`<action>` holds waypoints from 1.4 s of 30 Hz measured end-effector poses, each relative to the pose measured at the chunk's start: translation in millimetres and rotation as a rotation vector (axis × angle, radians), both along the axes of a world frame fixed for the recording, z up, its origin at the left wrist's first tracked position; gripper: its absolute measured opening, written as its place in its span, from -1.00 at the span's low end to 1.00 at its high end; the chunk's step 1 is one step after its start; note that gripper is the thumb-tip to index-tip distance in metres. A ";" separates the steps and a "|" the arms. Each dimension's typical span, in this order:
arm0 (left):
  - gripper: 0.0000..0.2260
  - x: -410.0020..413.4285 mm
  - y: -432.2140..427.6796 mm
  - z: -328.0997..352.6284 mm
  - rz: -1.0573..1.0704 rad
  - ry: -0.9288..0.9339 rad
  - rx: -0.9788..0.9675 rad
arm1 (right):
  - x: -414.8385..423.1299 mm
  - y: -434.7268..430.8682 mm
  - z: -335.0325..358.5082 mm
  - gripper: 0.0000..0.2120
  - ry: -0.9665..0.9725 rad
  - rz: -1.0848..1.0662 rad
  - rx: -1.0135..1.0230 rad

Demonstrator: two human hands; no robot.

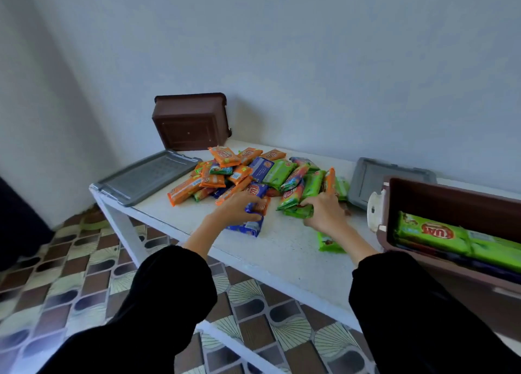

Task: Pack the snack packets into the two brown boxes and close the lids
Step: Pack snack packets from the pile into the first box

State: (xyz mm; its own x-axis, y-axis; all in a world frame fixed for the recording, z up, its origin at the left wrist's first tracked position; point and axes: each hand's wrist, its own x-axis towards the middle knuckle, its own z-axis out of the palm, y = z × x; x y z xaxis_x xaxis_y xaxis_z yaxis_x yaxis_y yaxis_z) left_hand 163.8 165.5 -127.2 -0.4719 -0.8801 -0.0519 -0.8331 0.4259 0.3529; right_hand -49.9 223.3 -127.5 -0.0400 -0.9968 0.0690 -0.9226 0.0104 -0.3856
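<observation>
Where the hands are: both at the near edge of the pile [253, 176], on the table [282, 252].
Left hand [239, 207]: fingers curled down on one blue packet [249, 227] at the pile's front; an orange packet lies against the fingertips.
Right hand [324, 207]: fingers closed round a bunch of green packets [296, 208], at least two; the exact count is blurred.
Pile: three colours, orange, green and blue, heaped across the middle of the table; too overlapped to count, well over a dozen.
Stray packet [329, 242]: one, green, lying apart from the pile, near the right wrist.
Boxes: two, both brown.
Far box [189, 122]: tipped on its side at the table's back left corner, base turned to the camera, against the wall [310, 63].
Near box [451, 198]: at the right, open, tilted toward the camera.
Packed packets [434, 234]: two green ones show end to end inside the near box, with darker packets under them that cannot be counted.
Lids: two, grey, both off.
Left lid [146, 176]: flat on the table's left end, beside the far box.
Right lid [375, 179]: behind the near box, just right of the pile.
Sleeves [169, 303]: two, black.
Floor [70, 275]: patterned tiles.
</observation>
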 end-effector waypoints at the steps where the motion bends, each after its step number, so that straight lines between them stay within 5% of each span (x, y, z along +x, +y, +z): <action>1: -0.61 5.4 0.1 -11.7 0.011 -0.006 0.013 | -2.9 2.3 -7.8 -0.55 0.035 -0.040 0.047; 11: -0.52 8.8 18.3 -53.2 0.036 -0.113 -0.094 | -7.8 10.8 -33.1 -0.53 -0.035 -0.141 0.109; 20: -0.38 -10.4 38.7 -41.6 0.035 -0.405 -0.085 | 3.8 22.7 -24.1 -0.32 -0.043 0.249 0.208; 31: -0.40 9.6 14.8 -20.7 -0.088 -0.253 0.100 | 2.2 25.9 -18.4 -0.30 0.053 0.221 0.247; 42: -0.44 -6.3 10.4 28.3 -0.183 -0.112 -0.047 | 2.6 32.8 39.7 -0.31 0.003 0.110 0.073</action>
State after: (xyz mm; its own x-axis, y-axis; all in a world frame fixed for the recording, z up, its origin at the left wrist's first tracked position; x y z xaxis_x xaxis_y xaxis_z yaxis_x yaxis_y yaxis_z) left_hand 157.5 175.9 -98.9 -0.6175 -0.7830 -0.0740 -0.7734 0.5874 0.2383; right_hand -47.3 256.2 -87.8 0.0702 -0.9975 -0.0037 -0.9207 -0.0633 -0.3852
